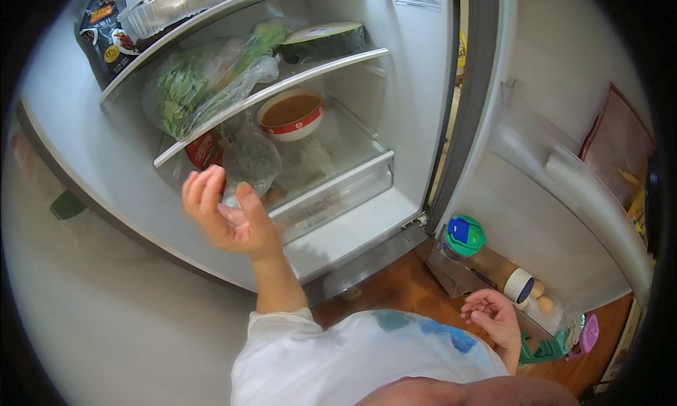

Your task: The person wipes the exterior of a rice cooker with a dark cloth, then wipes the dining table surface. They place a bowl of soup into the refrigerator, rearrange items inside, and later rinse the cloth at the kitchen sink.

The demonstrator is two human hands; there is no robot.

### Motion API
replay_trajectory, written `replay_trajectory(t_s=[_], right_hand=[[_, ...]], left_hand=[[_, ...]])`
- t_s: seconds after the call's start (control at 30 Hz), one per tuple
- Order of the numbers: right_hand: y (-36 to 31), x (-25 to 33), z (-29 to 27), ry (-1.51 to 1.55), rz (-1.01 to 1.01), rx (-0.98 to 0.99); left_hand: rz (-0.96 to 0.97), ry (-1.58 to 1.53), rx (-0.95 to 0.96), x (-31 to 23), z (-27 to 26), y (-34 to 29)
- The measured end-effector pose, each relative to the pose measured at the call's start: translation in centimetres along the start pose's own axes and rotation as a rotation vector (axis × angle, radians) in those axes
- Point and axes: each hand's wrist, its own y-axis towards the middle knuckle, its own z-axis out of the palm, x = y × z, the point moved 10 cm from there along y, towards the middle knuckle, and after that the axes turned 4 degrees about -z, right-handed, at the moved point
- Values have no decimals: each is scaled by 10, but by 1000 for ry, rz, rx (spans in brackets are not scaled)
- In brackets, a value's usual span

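In front of the open fridge my left hand (236, 219) is raised, palm up, its fingers apart and bent with nothing in them. Just beyond it lie a clear plastic bag (254, 159) and a red packet (204, 152). Behind the bag a white bowl with a red rim band (293, 129) holds brown liquid. My right hand (493, 318) hangs low beside the door shelf, its fingers loosely curled and empty. The closest things to it are a bottle with a white and dark cap (518, 286) and several eggs (544, 304).
Bagged leafy greens (182, 92) and a wrapped cut melon (321, 40) rest on the shelf above. A clear drawer (335, 198) sits below. At right stands the open fridge door (557, 222), with a green-lidded container (463, 237). A green basket (543, 351) is on the floor.
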Motion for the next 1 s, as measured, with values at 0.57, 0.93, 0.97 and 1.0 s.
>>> replay_trajectory(t_s=[0.57, 0.93, 0.97, 1.0], right_hand=[[-231, 161, -409, -105, -991, -1035], [-113, 97, -470, 378, -817, -733], [-115, 98, -473, 299, -843, -751], [-114, 100, -472, 242, -881, -714]], left_hand=[[-319, 72, 275, -214, -13, -122], [-282, 139, 350, -304, -20, -110], [-287, 131, 361, -304, -17, -111], [-298, 122, 376, -303, -14, -114]])
